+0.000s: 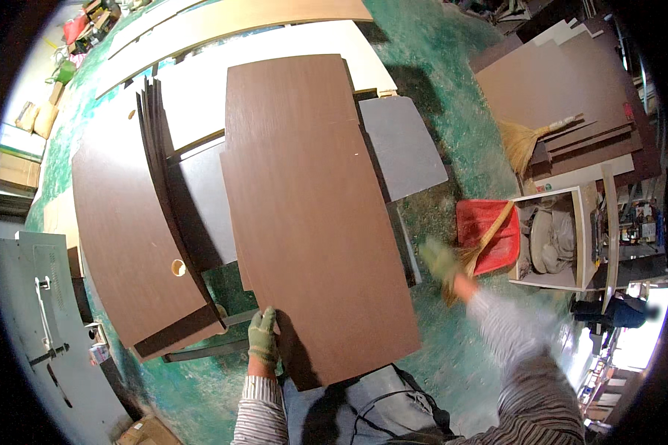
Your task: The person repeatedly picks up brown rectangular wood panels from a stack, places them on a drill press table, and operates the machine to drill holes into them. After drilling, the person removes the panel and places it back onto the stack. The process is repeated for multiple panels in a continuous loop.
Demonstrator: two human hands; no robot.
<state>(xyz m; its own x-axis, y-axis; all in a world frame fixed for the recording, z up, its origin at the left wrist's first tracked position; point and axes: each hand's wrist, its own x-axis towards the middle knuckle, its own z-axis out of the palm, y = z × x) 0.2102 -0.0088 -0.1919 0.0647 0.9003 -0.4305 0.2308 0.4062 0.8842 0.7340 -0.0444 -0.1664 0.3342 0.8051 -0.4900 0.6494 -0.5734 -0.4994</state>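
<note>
Before you, a brown board [319, 230] lies between more boards [126, 245] and a red dustpan [473, 219], above green floor [453, 378]. Your left hand [263, 337] is at its near-left edge, your right hand [441, 259] blurred; both grips are unclear.

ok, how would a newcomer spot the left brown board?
Find the grey cabinet at far left. Up and right of it lies a long brown board. Unlike the middle brown board, it has a round hole near its right edge.
</note>
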